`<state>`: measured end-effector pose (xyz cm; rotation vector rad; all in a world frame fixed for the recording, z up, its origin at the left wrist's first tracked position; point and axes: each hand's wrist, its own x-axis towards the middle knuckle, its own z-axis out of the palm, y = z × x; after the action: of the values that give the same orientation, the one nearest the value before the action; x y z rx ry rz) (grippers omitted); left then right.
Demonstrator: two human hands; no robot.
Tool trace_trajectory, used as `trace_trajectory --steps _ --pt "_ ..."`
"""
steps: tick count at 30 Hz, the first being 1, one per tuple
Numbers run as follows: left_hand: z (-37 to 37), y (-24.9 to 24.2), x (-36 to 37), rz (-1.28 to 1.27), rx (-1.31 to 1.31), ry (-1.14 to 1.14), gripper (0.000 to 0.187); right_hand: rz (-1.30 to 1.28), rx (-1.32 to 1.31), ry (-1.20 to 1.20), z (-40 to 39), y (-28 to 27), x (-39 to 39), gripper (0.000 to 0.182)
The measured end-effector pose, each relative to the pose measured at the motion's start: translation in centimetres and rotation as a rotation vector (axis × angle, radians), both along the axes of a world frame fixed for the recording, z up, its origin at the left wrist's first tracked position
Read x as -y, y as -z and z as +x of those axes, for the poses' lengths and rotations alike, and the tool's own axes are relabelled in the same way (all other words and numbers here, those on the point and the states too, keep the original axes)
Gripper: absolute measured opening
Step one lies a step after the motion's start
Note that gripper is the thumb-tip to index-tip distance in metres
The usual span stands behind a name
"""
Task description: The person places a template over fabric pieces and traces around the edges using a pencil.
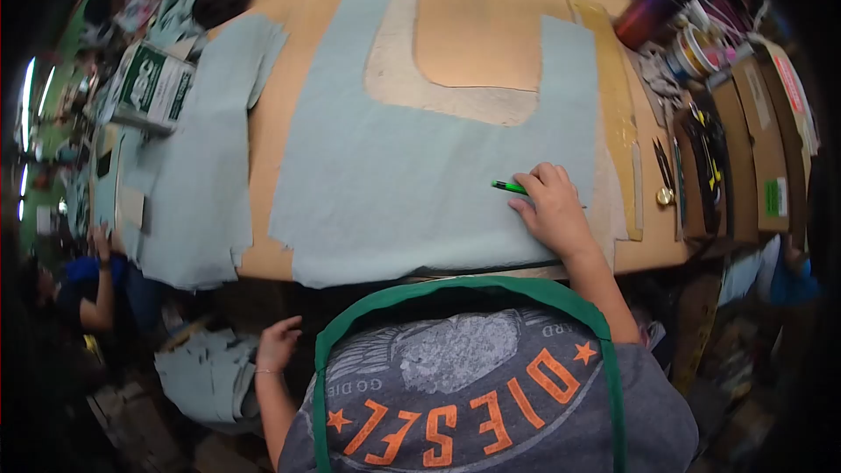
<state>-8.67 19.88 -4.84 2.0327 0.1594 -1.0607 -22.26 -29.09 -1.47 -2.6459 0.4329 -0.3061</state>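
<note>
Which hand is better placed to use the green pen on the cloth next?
Probably the right hand: it holds the green pen over the pale cloth. The left hand is off the table, away from the cloth, with nothing visible in it.

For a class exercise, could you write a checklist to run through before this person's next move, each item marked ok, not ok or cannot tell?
1. Green pen held in the right hand: ok.
2. Pen's writing tip on the fabric: cannot tell.
3. Light blue fabric spread out on the table: ok.
4. Left hand on the fabric: not ok, it is off the table's near edge.
5. Fabric stack apart from the spread piece: ok.
</note>
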Motion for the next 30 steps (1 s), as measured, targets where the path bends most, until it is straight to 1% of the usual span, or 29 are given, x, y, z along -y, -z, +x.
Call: trace_trajectory --steps 1,3,4,5,6,7,8,9,10,11,13,14,15,17,19,20,21,22,23,24,27,28,30 --pt "-1.6 2.4 -1.2 0.192 -0.005 0.050 0.024 -0.006 0.006 -0.015 0.1 0.5 0.0 0.023" --pt "-4.7 7.0 -2.6 0.628 0.111 0.262 0.025 -0.018 -0.010 -0.033 0.3 0.7 0.2 0.021" --pt "-5.7 8.7 -3.1 0.779 0.137 0.341 0.026 -0.027 -0.035 -0.039 0.3 0.5 0.4 0.020" --pt "-6.4 9.9 -3.4 0.873 0.131 0.402 0.026 -0.038 -0.065 -0.043 0.2 0.3 0.5 0.019" --pt "-6.8 12.0 -5.3 0.831 0.145 0.444 0.030 0.000 -0.036 0.001 0.0 0.1 0.5 0.019" --pt "-6.6 10.6 -4.6 0.852 0.132 0.505 0.032 0.035 -0.005 0.046 -0.4 -0.2 0.4 0.018" --pt "-5.8 8.9 -4.1 0.872 0.131 0.569 0.034 0.070 0.027 0.096 -0.8 -0.4 0.5 0.018" --pt "-4.7 5.9 -2.9 0.871 0.177 0.607 0.036 0.087 0.032 0.172 -1.3 -0.9 0.7 0.018" --pt "-3.3 2.5 -1.5 0.806 0.266 0.585 0.038 0.107 0.034 0.256 -2.0 -1.3 0.8 0.018" --pt "-1.7 -1.2 -0.1 0.651 0.366 0.521 0.041 0.127 0.033 0.346 -3.1 -1.6 0.9 0.018" --pt "1.2 -6.9 2.9 0.130 0.557 0.347 0.042 0.028 0.027 0.454 -5.4 -0.7 1.4 0.020" --pt "2.5 -8.8 5.2 -0.061 0.599 0.282 0.040 -0.027 0.028 0.503 -6.4 -0.2 1.9 0.022" --pt "3.9 -9.8 7.6 -0.252 0.638 0.211 0.038 -0.038 0.007 0.537 -7.4 0.3 2.1 0.026" --pt "7.8 -8.7 12.5 -0.361 0.786 0.241 0.034 -0.049 -0.024 0.597 -8.9 0.9 1.8 0.035" --pt "12.1 -5.7 17.7 -0.318 1.116 0.515 0.032 0.030 -0.093 0.708 -9.1 0.4 1.1 0.044" --pt "13.6 -4.3 20.6 -0.268 1.239 0.583 0.033 0.075 -0.125 0.762 -8.9 0.2 0.7 0.048" --pt "15.1 -2.1 23.5 -0.201 1.275 0.642 0.036 0.116 -0.123 0.791 -8.9 0.5 0.3 0.049" --pt "16.3 -1.0 26.0 -0.132 1.310 0.699 0.039 0.158 -0.120 0.818 -8.9 1.1 -0.1 0.049" --pt "16.2 -2.0 28.6 0.011 1.228 0.741 0.044 0.198 -0.113 0.844 -8.6 1.3 -0.4 0.050" --pt "16.4 -2.9 30.6 0.153 1.142 0.777 0.048 0.107 -0.105 0.832 -7.9 0.5 -1.5 0.049" --pt "20.2 -1.7 34.5 0.246 0.991 0.772 0.054 0.192 -0.119 0.845 -6.6 -0.1 -3.0 0.048" --pt "21.1 -1.2 35.0 0.270 1.011 0.765 0.055 0.215 -0.129 0.827 -6.1 -0.6 -3.4 0.046" --pt "22.5 -0.7 35.5 0.316 1.043 0.767 0.057 0.230 -0.038 0.792 -5.3 0.5 -3.7 0.044"
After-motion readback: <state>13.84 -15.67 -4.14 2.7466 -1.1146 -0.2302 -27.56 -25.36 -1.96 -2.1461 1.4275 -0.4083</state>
